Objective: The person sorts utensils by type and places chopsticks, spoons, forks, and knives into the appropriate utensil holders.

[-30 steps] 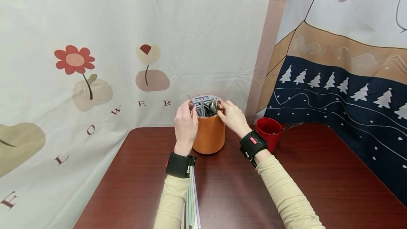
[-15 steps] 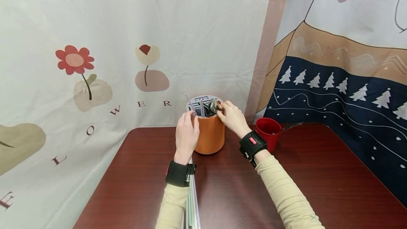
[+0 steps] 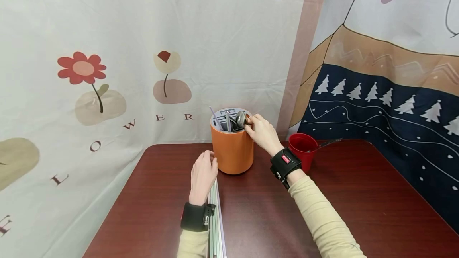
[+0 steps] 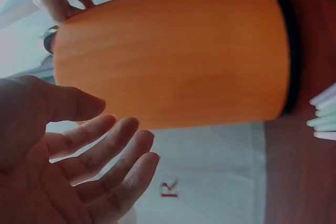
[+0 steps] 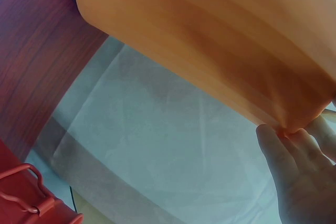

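An orange cylindrical utensil holder (image 3: 233, 152) with a slotted grey top stands upright at the table's back. In its top are a spoon (image 3: 241, 119), a thin lilac chopstick (image 3: 215, 115) leaning left and grey upright handles (image 3: 228, 122). My right hand (image 3: 264, 132) grips the holder's right rim beside the spoon; in the right wrist view its fingers (image 5: 278, 153) touch the outer wall. My left hand (image 3: 203, 176), holding nothing, hovers low in front of the holder. Its fingers (image 4: 123, 140) are loosely bent. Below it lies a bundle of pastel chopsticks (image 3: 216, 222).
A red cup (image 3: 303, 146) with a metal utensil (image 3: 330, 142) sticking out stands right of the holder, close to my right wrist. Behind the dark red table (image 3: 154, 194) hang a pale printed cloth (image 3: 229, 51) and a navy tree-patterned cloth (image 3: 376, 110).
My left hand has let go of the lilac chopstick, which stays in the holder, and has moved down towards the chopsticks on the table. My right hand has stayed at the rim.
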